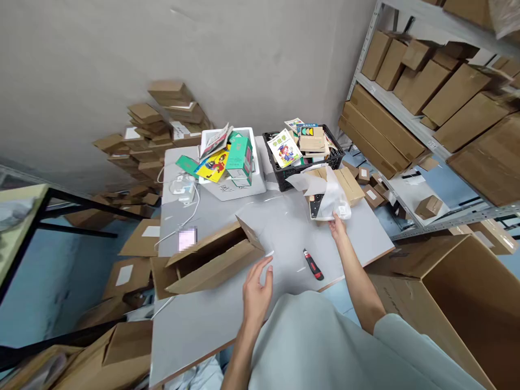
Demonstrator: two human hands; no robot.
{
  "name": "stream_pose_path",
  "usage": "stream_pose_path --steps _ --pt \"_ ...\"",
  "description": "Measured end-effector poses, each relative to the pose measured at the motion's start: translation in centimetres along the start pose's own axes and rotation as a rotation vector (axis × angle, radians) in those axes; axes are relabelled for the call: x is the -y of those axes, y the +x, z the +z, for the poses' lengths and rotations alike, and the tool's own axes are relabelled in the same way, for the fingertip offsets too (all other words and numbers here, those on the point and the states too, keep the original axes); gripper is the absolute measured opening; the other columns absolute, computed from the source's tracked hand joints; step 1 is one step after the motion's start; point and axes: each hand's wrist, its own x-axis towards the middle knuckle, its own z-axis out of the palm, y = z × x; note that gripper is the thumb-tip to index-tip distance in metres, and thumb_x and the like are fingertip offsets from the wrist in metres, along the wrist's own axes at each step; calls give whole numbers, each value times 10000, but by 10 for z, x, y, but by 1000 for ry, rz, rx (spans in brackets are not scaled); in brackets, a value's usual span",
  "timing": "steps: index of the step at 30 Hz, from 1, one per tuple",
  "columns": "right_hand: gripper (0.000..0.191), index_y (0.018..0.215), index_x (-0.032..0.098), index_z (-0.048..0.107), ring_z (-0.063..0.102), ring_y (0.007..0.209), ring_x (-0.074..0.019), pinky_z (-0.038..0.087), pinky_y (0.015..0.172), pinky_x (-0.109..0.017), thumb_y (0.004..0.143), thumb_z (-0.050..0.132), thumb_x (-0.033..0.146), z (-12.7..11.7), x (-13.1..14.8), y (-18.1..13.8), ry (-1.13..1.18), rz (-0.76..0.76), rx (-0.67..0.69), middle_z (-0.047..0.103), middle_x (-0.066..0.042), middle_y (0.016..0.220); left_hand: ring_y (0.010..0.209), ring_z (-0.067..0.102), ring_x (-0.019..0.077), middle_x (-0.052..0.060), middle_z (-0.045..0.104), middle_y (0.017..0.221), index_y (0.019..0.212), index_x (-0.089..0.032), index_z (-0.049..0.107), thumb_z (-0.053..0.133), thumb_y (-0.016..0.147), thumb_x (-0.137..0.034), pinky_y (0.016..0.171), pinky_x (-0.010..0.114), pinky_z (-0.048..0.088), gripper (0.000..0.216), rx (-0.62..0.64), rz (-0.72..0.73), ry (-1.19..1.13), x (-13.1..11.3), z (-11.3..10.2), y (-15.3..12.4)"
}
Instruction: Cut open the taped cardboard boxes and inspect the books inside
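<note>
Along the right side stands a metal shelving rack, its shelves lined with brown cartons. Before you spreads the grey table, with a big open carton off its right edge, beside your right arm. On the table, to your left, lies a long cardboard box with its flaps standing open. Near the wall sit a white foam box, piled with books and a green carton, and a black crate full of books, a gap between them.

Just in front of the crate, toward the table's right side, is the white-wrapped packet; a black, speckled surface shows beside its wrapping, and brown cardboard lies behind it. Your right hand grips the packet's near edge — fingers closed there. Your left hand is unclenched — thumb and fingers apart, near the right end of the long box. Between your two hands, a red-and-black utility knife lies on the table.
</note>
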Motion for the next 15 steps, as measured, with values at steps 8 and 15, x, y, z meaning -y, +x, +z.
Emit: stream_pose_path --steps 8,15 --pt "547 1118 222 711 770 1192 -267 652 972 -396 722 862 568 -2 4 -20 79 -116 34 831 -101 1191 1302 756 322 117 823 1335 1242 -242 828 579 1060 -483 1144 500 584 391 10 -29 -70 -11 38 -7" --pt "553 1142 222 771 790 1141 -263 647 901 -352 732 945 550 -27 23 -85 69 -73 351 854 -77 1195 1444 674 320 135 732 1518 1394 -238 761 617 1067 -479 1256 535 511 431 -116 7 -119 -31 22 10"
